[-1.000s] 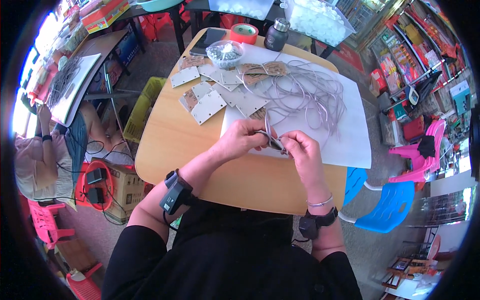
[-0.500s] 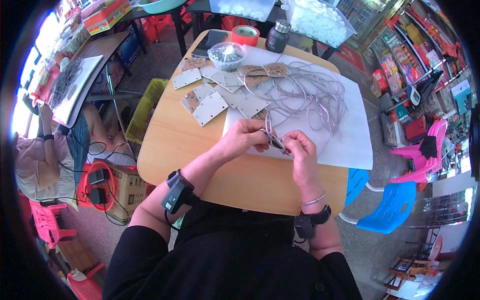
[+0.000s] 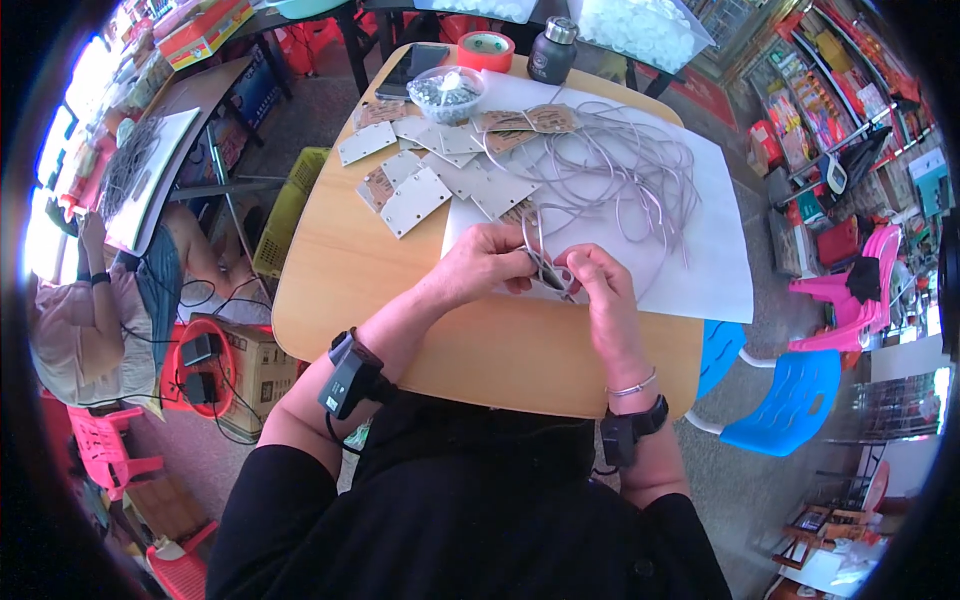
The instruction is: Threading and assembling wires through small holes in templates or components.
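Over the front part of the white sheet (image 3: pixel 712 292), my left hand (image 3: pixel 485 262) pinches a loop of thin grey cord (image 3: pixel 533 238). My right hand (image 3: pixel 608 290), thumb and fingers together, grips the cord just to the right. A small dark patch shows inside the loop between the hands; what it is I cannot make out. Beyond them lies a loose tangle of the same cord (image 3: pixel 630 175). At its left are several pale square cards with small holes (image 3: pixel 415 203), some turned to a brown printed side.
A clear tub of small grey parts (image 3: pixel 447 97), a phone (image 3: pixel 412 70), a red tape roll (image 3: pixel 486 50) and a dark bottle (image 3: pixel 553 52) stand at the table's far edge. A blue chair (image 3: pixel 785 405) is at right. Another person (image 3: pixel 85 320) sits at left by a yellow crate (image 3: pixel 290 212).
My right hand has turned slightly, its fingers now drawn closer over the cord. My left hand keeps its pinch. The whole view has shifted a little.
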`<control>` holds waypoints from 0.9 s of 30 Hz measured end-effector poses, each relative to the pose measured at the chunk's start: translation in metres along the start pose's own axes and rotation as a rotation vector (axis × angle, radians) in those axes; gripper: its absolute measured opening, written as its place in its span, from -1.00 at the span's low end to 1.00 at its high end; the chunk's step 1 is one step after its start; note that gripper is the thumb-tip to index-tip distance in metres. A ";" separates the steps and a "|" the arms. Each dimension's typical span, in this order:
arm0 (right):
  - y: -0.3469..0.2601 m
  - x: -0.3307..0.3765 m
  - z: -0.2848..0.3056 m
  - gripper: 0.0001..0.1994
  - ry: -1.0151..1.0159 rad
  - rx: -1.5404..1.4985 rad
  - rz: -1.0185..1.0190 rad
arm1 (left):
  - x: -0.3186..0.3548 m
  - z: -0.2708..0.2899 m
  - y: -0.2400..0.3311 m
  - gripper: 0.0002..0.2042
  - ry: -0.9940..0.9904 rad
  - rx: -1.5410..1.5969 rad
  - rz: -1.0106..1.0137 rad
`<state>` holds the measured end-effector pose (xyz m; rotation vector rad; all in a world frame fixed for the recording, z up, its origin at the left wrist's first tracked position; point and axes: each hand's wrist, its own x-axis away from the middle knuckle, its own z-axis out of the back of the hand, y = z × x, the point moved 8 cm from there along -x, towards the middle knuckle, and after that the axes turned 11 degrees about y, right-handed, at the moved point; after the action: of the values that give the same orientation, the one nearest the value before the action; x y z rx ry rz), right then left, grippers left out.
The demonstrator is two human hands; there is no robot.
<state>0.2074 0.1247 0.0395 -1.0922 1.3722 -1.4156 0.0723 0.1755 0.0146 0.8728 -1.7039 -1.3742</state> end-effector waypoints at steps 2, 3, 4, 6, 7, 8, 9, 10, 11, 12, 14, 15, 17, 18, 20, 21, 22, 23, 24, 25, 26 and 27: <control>0.000 0.001 0.000 -0.83 -0.007 -0.015 -0.008 | -0.001 -0.003 -0.001 -0.85 -0.003 -0.025 0.016; 0.001 0.002 -0.001 -0.84 -0.018 -0.026 -0.016 | -0.001 -0.003 0.000 -0.85 -0.005 -0.026 0.017; 0.000 0.002 0.000 -0.84 -0.016 -0.028 -0.017 | 0.000 -0.004 0.001 -0.85 -0.002 -0.021 0.036; 0.002 0.002 0.000 -0.86 -0.035 -0.041 -0.046 | 0.000 -0.005 0.001 -0.85 0.000 -0.015 0.056; 0.002 0.002 0.000 -0.86 -0.034 -0.042 -0.047 | 0.000 -0.005 0.001 -0.84 -0.001 -0.022 0.045; 0.004 0.002 0.000 -0.86 -0.042 -0.034 -0.056 | 0.001 -0.005 0.002 -0.84 -0.001 -0.028 0.034; 0.006 0.002 0.000 -0.86 -0.049 -0.025 -0.065 | 0.000 -0.005 0.002 -0.84 -0.002 -0.028 0.035; 0.007 0.001 0.000 -0.86 -0.048 -0.025 -0.065 | 0.000 -0.004 0.002 -0.85 0.008 -0.017 0.036; 0.007 0.001 0.000 -0.85 -0.062 -0.018 -0.059 | -0.001 -0.003 0.001 -0.85 0.018 -0.006 0.037; 0.008 0.001 0.000 -0.85 -0.075 -0.011 -0.052 | -0.001 -0.002 0.000 -0.85 0.017 -0.006 0.036; 0.008 0.001 0.001 -0.85 -0.060 -0.018 -0.043 | -0.002 -0.003 0.000 -0.84 0.001 -0.016 -0.015; 0.008 0.001 0.002 -0.84 -0.045 -0.025 -0.034 | -0.002 -0.003 0.000 -0.84 0.000 -0.017 -0.016; 0.008 0.001 0.001 -0.85 -0.045 -0.041 -0.042 | -0.002 -0.003 0.000 -0.84 0.011 -0.020 0.005; 0.008 0.000 0.001 -0.86 -0.045 -0.056 -0.049 | -0.002 -0.003 0.001 -0.84 0.010 -0.020 0.005; 0.005 0.001 -0.002 -0.86 -0.036 -0.052 -0.048 | -0.001 -0.002 0.000 -0.84 0.014 -0.024 0.035; 0.004 0.000 -0.002 -0.87 -0.026 -0.048 -0.047 | -0.001 -0.002 0.001 -0.84 0.016 -0.024 0.035; 0.004 0.000 -0.001 -0.87 -0.027 -0.047 -0.048 | -0.001 -0.002 0.002 -0.84 0.008 -0.039 0.033; 0.004 0.001 0.000 -0.88 -0.060 0.010 -0.048 | -0.001 -0.002 0.003 -0.84 0.001 -0.054 0.030; 0.005 0.001 0.000 -0.88 -0.093 0.066 -0.047 | -0.001 -0.002 0.002 -0.84 0.002 -0.055 0.030; 0.005 0.000 -0.001 -0.88 -0.096 0.064 -0.042 | -0.002 -0.002 0.002 -0.84 -0.014 -0.059 0.007; 0.005 0.000 -0.001 -0.88 -0.092 0.076 -0.027 | -0.003 -0.002 0.002 -0.85 -0.030 -0.063 -0.017; 0.004 0.001 -0.001 -0.88 -0.087 0.088 -0.012 | -0.001 -0.002 0.000 -0.85 -0.027 -0.068 -0.024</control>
<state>0.2067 0.1239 0.0351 -1.0938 1.2318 -1.4072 0.0746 0.1753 0.0152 0.8423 -1.6623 -1.4571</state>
